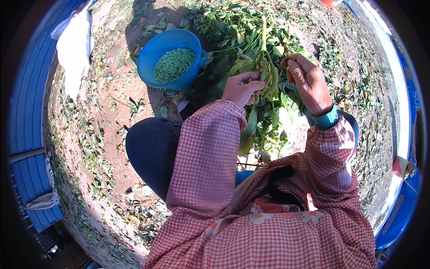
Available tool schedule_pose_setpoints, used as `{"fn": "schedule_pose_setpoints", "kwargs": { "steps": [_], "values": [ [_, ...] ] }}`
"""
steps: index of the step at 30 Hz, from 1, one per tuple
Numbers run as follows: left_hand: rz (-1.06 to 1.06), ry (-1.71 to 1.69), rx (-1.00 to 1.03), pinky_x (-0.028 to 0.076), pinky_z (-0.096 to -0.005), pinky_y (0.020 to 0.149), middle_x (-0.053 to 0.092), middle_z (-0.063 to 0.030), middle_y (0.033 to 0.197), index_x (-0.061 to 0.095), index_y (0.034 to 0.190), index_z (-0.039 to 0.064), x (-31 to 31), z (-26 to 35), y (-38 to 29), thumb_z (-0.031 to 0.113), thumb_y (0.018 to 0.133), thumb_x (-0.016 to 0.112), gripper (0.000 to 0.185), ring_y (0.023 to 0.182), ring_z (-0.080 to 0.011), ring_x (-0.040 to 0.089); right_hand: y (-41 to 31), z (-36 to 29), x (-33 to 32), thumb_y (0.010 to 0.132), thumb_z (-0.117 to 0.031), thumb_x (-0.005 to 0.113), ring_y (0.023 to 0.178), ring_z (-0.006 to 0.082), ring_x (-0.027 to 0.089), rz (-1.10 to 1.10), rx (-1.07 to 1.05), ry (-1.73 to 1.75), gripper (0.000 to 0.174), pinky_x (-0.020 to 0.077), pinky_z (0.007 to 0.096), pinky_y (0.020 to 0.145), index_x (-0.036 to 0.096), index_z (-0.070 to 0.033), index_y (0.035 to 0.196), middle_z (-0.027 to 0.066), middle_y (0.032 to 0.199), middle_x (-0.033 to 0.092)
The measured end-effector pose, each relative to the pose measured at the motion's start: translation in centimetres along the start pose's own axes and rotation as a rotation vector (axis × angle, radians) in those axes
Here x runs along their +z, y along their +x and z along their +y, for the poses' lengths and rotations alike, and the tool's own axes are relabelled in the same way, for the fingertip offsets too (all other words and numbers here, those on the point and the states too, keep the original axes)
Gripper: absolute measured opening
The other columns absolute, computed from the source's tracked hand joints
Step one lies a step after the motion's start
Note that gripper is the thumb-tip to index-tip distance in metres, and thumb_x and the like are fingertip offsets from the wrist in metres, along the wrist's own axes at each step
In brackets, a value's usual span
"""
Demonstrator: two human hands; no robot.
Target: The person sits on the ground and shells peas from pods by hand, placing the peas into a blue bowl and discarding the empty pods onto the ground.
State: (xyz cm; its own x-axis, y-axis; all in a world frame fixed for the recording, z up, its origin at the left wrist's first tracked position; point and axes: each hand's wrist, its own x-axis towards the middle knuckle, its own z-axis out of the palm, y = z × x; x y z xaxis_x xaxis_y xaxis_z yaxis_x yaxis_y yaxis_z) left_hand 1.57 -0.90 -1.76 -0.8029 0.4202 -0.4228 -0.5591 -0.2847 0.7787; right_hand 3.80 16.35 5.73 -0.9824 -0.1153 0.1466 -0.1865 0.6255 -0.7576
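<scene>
My left hand (242, 88) pinches a bean plant's pod-bearing stem (263, 37), which stands upright above the fingers. Green and yellowish pods (273, 79) hang along it just right of the fingertips. To the right of these pods, apart from them, is my right hand (309, 82), its thumb against the curled fingers. Whether anything small lies inside that hand is hidden. A blue plastic bucket (146, 64) stands on the ground to the left, partly filled with shelled green beans (174, 64).
Beyond my hands lies a heap of cut bean plants (228, 27). Fallen leaves cover much of the bare soil (117, 161). A white sack (74, 50) is at the far left, near a blue corrugated metal wall (27, 101). My bent knee (151, 148) is below the bucket.
</scene>
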Motion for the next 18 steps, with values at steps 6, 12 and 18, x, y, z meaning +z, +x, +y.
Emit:
{"fn": "schedule_pose_setpoints", "kwargs": {
  "steps": [6, 12, 18],
  "values": [
    [-0.004, 0.054, 0.022, 0.024, -0.0163, 0.039, 0.054, -0.0021, 0.077, 0.052, 0.109, -0.004, 0.5, 0.2, -0.4, 0.005, 0.075, 0.064, 0.038, 0.053, -0.0025, 0.041, 0.2, 2.2, 2.7, 0.082, -0.011, 0.049, 0.051, 0.0187, 0.054, -0.169, 0.010, -0.042, 0.016, 0.0430, 0.0315, 0.051, 0.056, 0.002, 0.085, 0.0112, 0.060, 0.057],
    [-0.009, 0.211, 0.061, 0.023, -0.0183, 0.037, 0.054, -0.0034, 0.083, 0.051, 0.113, -0.003, 0.5, 0.4, -0.6, 0.007, 0.075, 0.066, 0.042, 0.046, -0.0019, 0.036, 0.2, 3.4, 2.4, 0.082, -0.010, 0.046, 0.047, 0.0079, 0.046, -0.362, 0.340, 0.457, 0.019, 0.0371, 0.0226, 0.042, 0.058, 0.002, 0.089, 0.0022, 0.060, 0.053],
    [0.017, 0.574, 0.289, 0.035, -0.0188, 0.045, 0.057, -0.0041, 0.085, 0.055, 0.112, 0.002, 0.0, 0.1, -0.2, 0.011, 0.071, 0.070, 0.044, 0.057, -0.0040, 0.046, 0.2, 2.9, 2.0, 0.080, -0.009, 0.047, 0.047, 0.0017, 0.039, -0.388, 0.552, 0.716, 0.029, 0.0268, 0.0149, 0.036, 0.053, 0.003, 0.106, -0.0015, 0.065, 0.051]
  ]
}}
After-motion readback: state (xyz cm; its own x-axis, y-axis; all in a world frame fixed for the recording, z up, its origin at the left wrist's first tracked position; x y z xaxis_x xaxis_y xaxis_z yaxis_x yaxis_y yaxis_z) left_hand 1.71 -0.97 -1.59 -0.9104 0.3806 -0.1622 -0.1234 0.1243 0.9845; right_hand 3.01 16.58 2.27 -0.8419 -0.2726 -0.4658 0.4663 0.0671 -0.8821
